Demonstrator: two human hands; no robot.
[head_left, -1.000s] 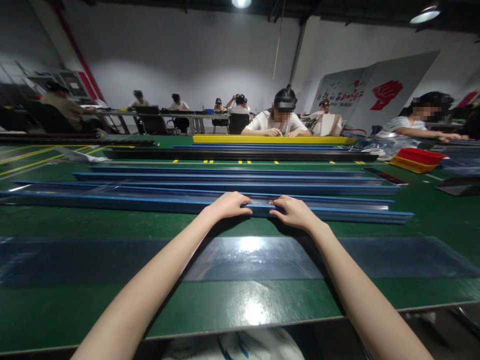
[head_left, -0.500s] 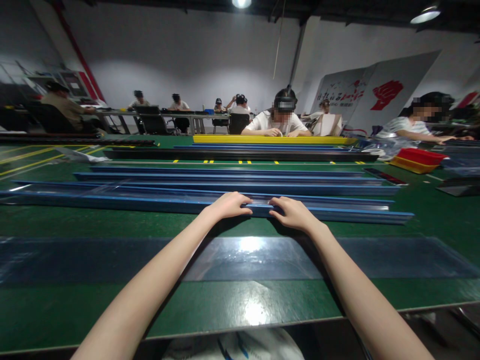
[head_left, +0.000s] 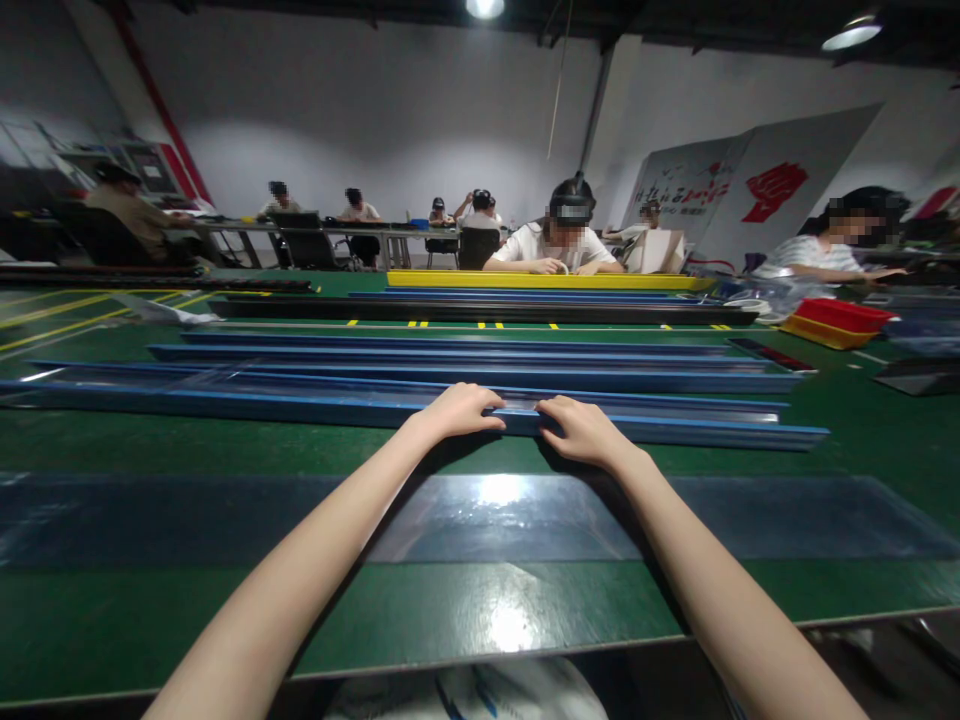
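Both my arms reach forward over a green table (head_left: pixel 150 600). My left hand (head_left: pixel 457 410) and my right hand (head_left: pixel 581 430) sit side by side on the nearest long blue rail (head_left: pixel 262 407), fingers curled over its top edge and gripping it. The rail runs across the whole table from left to right. A long strip of clear film (head_left: pixel 787 515) lies flat on the table between me and the rail, under my forearms.
More long blue rails (head_left: pixel 450 350) lie parallel behind the nearest one, then a dark rail (head_left: pixel 450 310) and a yellow one (head_left: pixel 540 279). A red and yellow tray (head_left: pixel 832 320) sits at the right. Several people work at tables across from me.
My hands have shifted only slightly on the rail; the grip and the rail's place look the same.
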